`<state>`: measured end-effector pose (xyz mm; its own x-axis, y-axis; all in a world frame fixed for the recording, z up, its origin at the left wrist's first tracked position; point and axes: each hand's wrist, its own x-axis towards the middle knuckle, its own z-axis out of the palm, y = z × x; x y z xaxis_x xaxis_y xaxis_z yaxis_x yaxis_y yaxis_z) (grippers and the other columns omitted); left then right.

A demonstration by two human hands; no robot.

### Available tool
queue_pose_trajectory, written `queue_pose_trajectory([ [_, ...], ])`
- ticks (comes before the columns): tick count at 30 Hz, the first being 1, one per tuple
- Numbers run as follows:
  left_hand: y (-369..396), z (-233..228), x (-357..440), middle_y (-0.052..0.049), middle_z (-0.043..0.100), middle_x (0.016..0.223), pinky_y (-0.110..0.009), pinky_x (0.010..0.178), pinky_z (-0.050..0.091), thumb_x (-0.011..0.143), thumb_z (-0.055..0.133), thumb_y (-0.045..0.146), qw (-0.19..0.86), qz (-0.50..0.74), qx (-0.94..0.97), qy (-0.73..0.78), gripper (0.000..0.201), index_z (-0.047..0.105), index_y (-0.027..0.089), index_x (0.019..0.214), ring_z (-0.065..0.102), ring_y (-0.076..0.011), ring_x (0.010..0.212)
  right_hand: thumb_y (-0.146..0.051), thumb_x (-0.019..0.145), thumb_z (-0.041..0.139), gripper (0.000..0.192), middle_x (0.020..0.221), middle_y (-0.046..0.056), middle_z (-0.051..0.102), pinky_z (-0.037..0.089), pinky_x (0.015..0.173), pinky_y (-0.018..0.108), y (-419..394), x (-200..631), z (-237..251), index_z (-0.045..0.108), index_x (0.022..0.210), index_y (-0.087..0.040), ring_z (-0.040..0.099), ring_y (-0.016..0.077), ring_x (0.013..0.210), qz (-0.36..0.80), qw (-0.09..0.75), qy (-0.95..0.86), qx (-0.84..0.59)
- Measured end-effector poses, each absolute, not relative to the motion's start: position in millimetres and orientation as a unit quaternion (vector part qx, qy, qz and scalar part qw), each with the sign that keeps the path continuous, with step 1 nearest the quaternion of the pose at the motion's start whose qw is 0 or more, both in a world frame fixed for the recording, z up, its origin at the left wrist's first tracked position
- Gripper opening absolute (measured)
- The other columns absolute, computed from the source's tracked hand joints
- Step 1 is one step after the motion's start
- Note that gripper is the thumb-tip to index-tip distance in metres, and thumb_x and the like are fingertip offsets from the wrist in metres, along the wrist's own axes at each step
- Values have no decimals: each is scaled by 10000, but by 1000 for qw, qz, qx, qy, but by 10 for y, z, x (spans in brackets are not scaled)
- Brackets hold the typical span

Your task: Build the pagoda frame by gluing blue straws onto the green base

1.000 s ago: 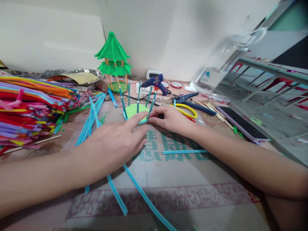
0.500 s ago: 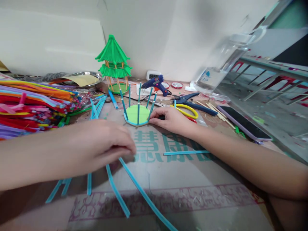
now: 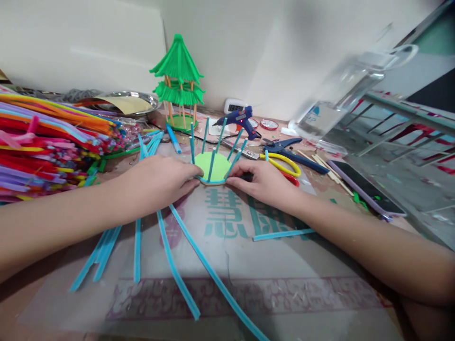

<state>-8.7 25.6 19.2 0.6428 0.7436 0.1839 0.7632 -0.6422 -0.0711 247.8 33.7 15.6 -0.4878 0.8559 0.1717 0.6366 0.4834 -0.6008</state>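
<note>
A pale green base (image 3: 213, 166) edged in blue stands mid-table, with several thin blue posts (image 3: 211, 166) rising around its rim. My left hand (image 3: 168, 182) pinches the near left edge of this base with closed fingers. On the opposite side, my right hand (image 3: 258, 177) grips the near right edge beside a leaning post. A dark bit shows under my right fingers; I cannot make it out. Blue pipe-cleaner strips (image 3: 213, 279) run out from beneath my left hand and wrist toward the front. One more blue strip (image 3: 280, 235) lies below my right forearm.
Behind the base stand a green two-tiered pagoda (image 3: 181, 71) and a blue glue gun (image 3: 237, 118). Bundled colored pipe cleaners (image 3: 46, 147) fill the left. Yellow-handled scissors (image 3: 284, 162), pliers (image 3: 302, 158), a phone (image 3: 366, 187) and a clear bottle (image 3: 337, 99) occupy the right.
My left hand has moved forward from above the blue strips to the base's left edge and closed on it. My right hand stays at the right edge. The view has shifted slightly.
</note>
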Motion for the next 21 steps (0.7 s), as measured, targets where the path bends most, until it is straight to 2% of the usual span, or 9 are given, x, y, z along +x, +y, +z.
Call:
queue_pose_trajectory([
  [6,308,172,-70,-58,791,840,-317,605,452,977,432,412,41,-105,-900,-420,393,781,253,1063,711,-250,718,-284,888,647,120,870,27,742,499,740,289,364,2512,141,709,907,-183,667,165,791,235,226,-837,-439],
  [12,329,159,-55,-53,798,909,-326,709,486,976,440,401,1,-121,-899,-422,385,771,243,1095,705,-230,754,-297,878,651,125,848,20,733,486,709,284,365,2508,141,705,906,-188,657,162,760,241,223,-829,-452],
  [21,293,81,-51,-34,768,796,-296,591,365,990,458,400,52,-137,-894,-424,360,763,236,1087,655,-200,635,-310,873,651,133,791,10,693,444,667,268,379,2491,131,679,869,-179,602,145,703,215,211,-839,-454],
])
